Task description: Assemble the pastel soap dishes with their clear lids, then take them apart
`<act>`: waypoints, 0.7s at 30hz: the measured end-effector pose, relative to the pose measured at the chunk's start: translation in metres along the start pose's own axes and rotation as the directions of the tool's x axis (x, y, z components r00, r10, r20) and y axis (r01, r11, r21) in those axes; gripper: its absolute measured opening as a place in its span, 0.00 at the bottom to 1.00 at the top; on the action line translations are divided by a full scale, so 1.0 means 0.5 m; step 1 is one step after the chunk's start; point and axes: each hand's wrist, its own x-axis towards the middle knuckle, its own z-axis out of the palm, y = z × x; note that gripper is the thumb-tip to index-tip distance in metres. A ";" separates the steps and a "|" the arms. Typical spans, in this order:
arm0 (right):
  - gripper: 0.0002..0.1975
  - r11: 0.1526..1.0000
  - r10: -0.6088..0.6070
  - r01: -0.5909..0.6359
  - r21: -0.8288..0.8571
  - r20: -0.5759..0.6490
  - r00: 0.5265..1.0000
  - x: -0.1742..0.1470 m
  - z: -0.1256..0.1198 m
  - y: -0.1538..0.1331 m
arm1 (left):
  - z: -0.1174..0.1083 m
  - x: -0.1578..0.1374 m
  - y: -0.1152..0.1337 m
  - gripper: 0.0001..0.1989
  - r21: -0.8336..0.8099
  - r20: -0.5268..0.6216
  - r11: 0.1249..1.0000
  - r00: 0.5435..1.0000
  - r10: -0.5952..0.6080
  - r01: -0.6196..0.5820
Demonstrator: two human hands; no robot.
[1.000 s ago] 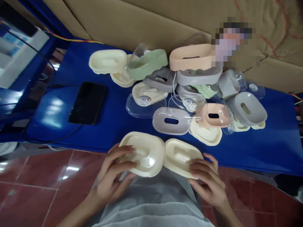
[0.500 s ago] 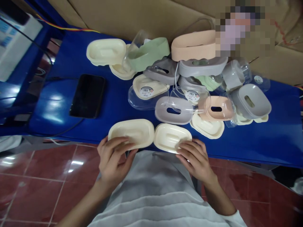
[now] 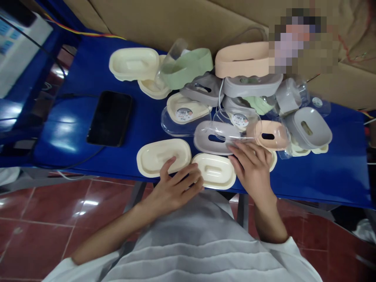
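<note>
Near the front edge of the blue table [image 3: 320, 176], a matte cream, rounded-oblong plastic tray [image 3: 149, 160] is lying flat. Just right of it, we are holding our left hand [image 3: 173, 192] loosely splayed, gripping nothing, its fingertips over the near-left rim of a smaller, glossy cream plastic tray [image 3: 219, 178]. Behind that, a lavender-grey oval plastic tray with a slot [image 3: 202, 141] is sitting under our right hand's [image 3: 255, 172] half-curled fingers. We are doing best by keeping pressure light and pinching only one rim, since the overlapping clear plastic cover [image 3: 229, 133] may be sliding easily.

We are not seeing whether either hand's fingertips are touching, or whether the right is gripping. That hand is partly hiding another cream tray [image 3: 273, 160]; pixelation is masking the upper right.
</note>
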 end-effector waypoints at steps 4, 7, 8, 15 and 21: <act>0.13 0.992 0.002 0.009 0.128 -0.086 0.996 0.007 0.003 0.010 | 0.004 0.006 -0.024 0.04 -0.063 -0.001 0.998 1.000 -0.008 0.008; 0.15 0.957 0.028 0.014 0.288 -0.141 0.990 0.001 0.005 0.013 | 0.002 0.001 -0.032 0.05 -0.071 -0.003 0.997 1.000 -0.028 0.028; 0.16 0.941 0.030 0.022 0.338 -0.150 0.988 -0.003 0.006 0.013 | 0.003 -0.002 -0.033 0.06 -0.063 -0.006 0.998 0.999 -0.032 0.031; 0.18 0.872 -0.119 0.129 0.471 -0.051 0.992 -0.054 0.006 -0.004 | 0.017 -0.030 -0.038 0.27 -0.055 -0.132 0.994 0.986 -0.099 0.092; 0.22 0.944 -0.185 0.187 0.271 -0.034 0.982 -0.074 0.007 -0.027 | 0.012 -0.019 -0.039 0.17 -0.064 -0.009 0.996 0.998 -0.055 0.054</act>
